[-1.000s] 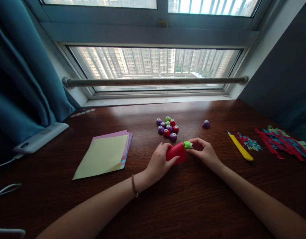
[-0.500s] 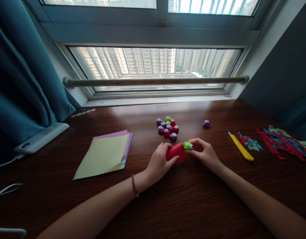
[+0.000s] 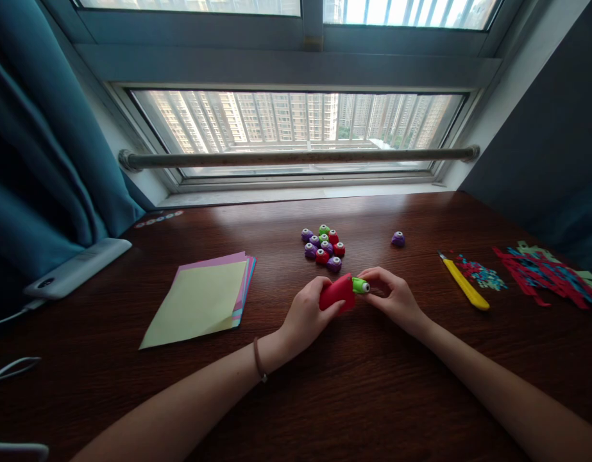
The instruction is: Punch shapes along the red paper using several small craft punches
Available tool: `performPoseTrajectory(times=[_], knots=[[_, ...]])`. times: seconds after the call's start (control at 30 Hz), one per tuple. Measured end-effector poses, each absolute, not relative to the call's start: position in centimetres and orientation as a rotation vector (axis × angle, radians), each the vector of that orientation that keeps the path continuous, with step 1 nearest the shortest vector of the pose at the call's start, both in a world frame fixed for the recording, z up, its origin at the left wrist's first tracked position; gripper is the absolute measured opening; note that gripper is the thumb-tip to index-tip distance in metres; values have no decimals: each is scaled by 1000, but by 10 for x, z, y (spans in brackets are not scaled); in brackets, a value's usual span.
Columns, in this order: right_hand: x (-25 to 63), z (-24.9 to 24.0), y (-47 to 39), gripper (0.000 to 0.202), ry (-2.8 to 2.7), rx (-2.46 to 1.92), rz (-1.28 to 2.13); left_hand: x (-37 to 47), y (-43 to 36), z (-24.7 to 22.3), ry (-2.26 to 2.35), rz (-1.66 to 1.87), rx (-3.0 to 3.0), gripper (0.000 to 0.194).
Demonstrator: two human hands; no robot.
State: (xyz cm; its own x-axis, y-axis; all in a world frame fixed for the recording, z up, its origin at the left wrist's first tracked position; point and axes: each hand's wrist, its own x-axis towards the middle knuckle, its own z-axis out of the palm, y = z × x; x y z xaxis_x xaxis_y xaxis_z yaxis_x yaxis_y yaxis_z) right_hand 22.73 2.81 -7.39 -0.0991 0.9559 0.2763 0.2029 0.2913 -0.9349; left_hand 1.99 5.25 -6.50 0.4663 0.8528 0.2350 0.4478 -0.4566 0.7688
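Note:
My left hand (image 3: pixel 308 312) is wrapped round a red piece (image 3: pixel 335 294), thumb on its near side. A green piece with a white and black eye-like end (image 3: pixel 360 286) sticks out from the right end of the red piece. The fingers of my right hand (image 3: pixel 392 297) are pinched at the right side of the green piece. Behind my left hand a cluster of small purple, red and green eyed pieces (image 3: pixel 324 248) sits on the dark wooden table (image 3: pixel 296 398). One purple eyed piece (image 3: pixel 398 239) stands apart to the right.
At left lie stacked coloured sheets (image 3: pixel 194 301), a white device (image 3: pixel 79 268) and cables. To the right are a yellow cutter (image 3: pixel 466 285), small blue and red scraps (image 3: pixel 483 272), and red, blue and green strips (image 3: pixel 546 276). A window stands behind the table.
The green piece has tilted a little, its eye end now lower and more toward me. My hands have barely moved; the whole view has shifted slightly.

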Motion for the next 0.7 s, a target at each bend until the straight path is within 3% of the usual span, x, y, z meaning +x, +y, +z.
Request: performPoseTrajectory(times=[0.3,0.57,0.7], knots=[[227,-74,26,25,-1632,-1082,805,20,55,-68,1070,824,2048,23],[225,-67,25,26,-1788,-1108,565,21,56,-69,1064,839,2039,40],[225,-67,25,27,-1837,-1108,547,20,56,-66,1019,884,2006,33]])
